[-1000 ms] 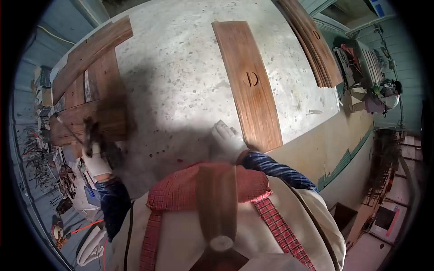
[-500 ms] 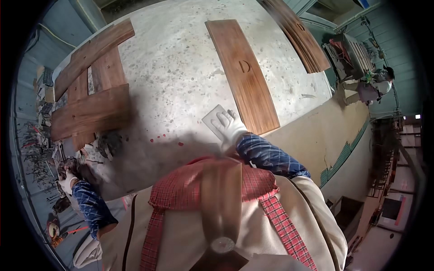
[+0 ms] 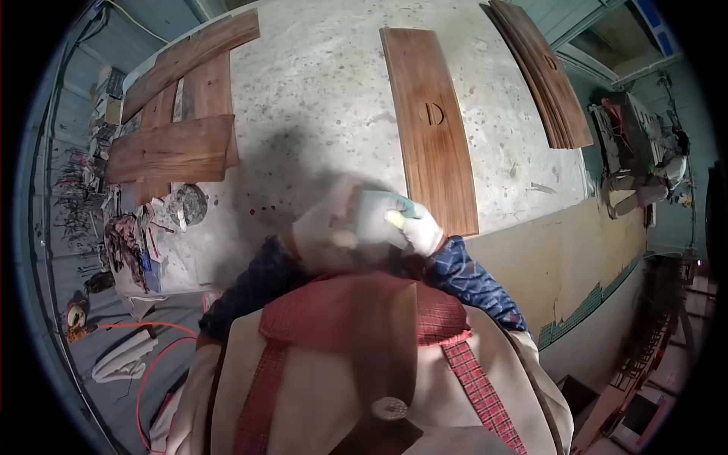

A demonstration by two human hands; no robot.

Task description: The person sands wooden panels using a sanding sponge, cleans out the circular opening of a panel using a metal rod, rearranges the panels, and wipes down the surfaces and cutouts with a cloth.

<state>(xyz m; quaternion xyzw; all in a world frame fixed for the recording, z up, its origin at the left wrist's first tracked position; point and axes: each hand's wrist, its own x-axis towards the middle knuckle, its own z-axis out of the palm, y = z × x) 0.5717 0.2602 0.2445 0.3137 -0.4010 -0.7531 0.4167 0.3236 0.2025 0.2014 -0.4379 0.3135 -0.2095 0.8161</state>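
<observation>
right hand (image 3: 422, 231): white-gloved, reaching in over the near edge of the table, forearm in a blue patterned sleeve (image 3: 478, 282) angled inward from the right; fingers closed on a pale flat pad (image 3: 377, 218) with a teal edge, thumb across its near face.

left hand (image 3: 312, 231): pale-gloved, blurred, drawn in front of the body just beside the pad, its sleeve dark blue; how far it is open, and whether it has hold of anything, cannot be told.

pad: raised between the two hands, close before the chest, left of the lower end of a long brown board (image 3: 434, 163).

long board: lying flat, one curved and one straight dark mark at its middle.

table (image 3: 318, 91): pale, speckled top, small red spots near the left hand; overlapping brown boards (image 3: 171, 152) at left, a stack of boards (image 3: 538, 83) at upper right, a dark mottled lump (image 3: 187, 203) at lower left.

room: tan sheet (image 3: 561, 254) along the table's right side; another person (image 3: 671, 168) at far right; blue-green wall (image 3: 691, 95); red hose (image 3: 139, 394) on the floor at lower left.
</observation>
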